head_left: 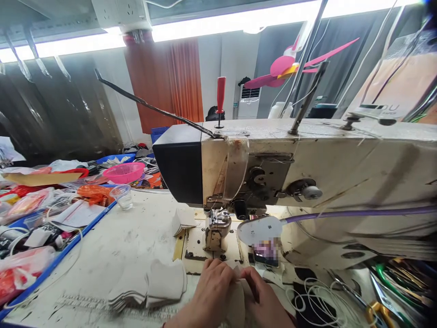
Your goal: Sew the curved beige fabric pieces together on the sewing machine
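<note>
My left hand (pixel 210 291) and my right hand (pixel 262 298) meet at the bottom centre, both pinching a small beige fabric piece (pixel 238 296) between them. They sit just in front of the presser foot (pixel 215 232) of a worn cream sewing machine (pixel 307 164). A stack of similar beige cut pieces (pixel 153 284) lies on the table left of my left hand. A few more folded pieces (pixel 182 221) rest by the machine's needle area.
A blue tray (pixel 61 255) at the left holds bags, papers and cords. A clear plastic cup (pixel 123 197) and a pink bowl (pixel 123 172) stand behind it. White cord (pixel 317 296) coils at the right, with scissors (pixel 375 312) near the bottom right corner.
</note>
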Demonstrator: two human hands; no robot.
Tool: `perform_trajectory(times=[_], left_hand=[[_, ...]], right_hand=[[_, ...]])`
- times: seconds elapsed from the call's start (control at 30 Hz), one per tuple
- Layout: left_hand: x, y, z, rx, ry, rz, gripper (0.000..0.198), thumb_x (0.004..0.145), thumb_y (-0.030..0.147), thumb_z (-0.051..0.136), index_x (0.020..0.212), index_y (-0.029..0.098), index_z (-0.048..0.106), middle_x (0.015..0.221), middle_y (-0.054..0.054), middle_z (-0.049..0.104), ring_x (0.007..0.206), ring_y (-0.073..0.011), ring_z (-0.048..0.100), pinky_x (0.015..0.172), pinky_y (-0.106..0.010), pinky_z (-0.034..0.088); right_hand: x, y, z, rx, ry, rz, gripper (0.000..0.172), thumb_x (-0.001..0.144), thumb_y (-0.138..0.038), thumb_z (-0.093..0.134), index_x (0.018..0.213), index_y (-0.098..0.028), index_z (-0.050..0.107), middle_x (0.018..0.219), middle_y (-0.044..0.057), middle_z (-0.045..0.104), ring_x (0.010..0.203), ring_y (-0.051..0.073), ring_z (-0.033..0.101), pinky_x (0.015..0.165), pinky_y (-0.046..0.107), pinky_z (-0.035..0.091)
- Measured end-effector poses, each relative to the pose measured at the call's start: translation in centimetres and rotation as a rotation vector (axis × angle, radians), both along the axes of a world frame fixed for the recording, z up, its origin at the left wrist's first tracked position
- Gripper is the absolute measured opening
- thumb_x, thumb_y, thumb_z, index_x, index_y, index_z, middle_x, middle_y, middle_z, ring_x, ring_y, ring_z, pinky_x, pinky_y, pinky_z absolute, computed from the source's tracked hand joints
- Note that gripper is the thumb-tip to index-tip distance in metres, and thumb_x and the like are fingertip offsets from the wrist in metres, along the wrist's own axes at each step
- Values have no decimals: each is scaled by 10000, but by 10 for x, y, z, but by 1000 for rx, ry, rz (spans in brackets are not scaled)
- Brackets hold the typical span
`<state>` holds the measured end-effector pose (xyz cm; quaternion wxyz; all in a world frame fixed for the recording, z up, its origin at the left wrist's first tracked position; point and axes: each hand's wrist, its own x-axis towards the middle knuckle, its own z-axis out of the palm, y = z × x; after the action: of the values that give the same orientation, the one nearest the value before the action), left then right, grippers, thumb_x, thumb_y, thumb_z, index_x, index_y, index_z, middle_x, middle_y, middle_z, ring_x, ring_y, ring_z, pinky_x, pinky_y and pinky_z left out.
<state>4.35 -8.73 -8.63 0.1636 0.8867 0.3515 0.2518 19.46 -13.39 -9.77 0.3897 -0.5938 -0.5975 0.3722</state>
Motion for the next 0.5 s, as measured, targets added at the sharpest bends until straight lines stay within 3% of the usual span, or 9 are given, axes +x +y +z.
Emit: perform_trajectory(times=[0.1, 0.2, 0.33, 0.5], left_hand=[[-9, 4, 8, -78, -144, 37, 155, 827, 75, 458, 809, 181, 570, 759, -35, 606, 760, -182, 526, 753, -342, 407], [-23, 10, 30, -207, -293, 122, 135, 818, 111, 484, 834, 188, 594, 805, -45, 634, 794, -192, 550, 714, -306, 415], [-36, 14, 51, -324, -420, 104, 168, 796, 127, 510, 907, 193, 618, 834, -31, 653, 760, -162, 585, 672, -255, 428], [-37, 11, 43, -294, -446, 169, 171, 783, 134, 528, 869, 190, 665, 792, -40, 662, 719, -158, 597, 632, -242, 434]], right_hand=[[-4, -4, -3, -29, 141, -17, 182, 754, -374, 472, 847, -219, 487, 703, -17, 564, 654, 160, 571, 592, 247, 471], [-11, -8, -2, -68, 264, -41, 262, 725, -419, 530, 880, -212, 575, 761, 23, 647, 725, 190, 623, 690, 286, 502], [-19, -14, 14, -35, 243, -235, 328, 747, -498, 544, 871, -217, 658, 914, 74, 698, 890, 233, 627, 793, 295, 487], [-31, -19, 33, -43, 449, -256, 376, 747, -575, 571, 791, -211, 656, 549, -11, 597, 494, 151, 549, 495, 238, 459]])
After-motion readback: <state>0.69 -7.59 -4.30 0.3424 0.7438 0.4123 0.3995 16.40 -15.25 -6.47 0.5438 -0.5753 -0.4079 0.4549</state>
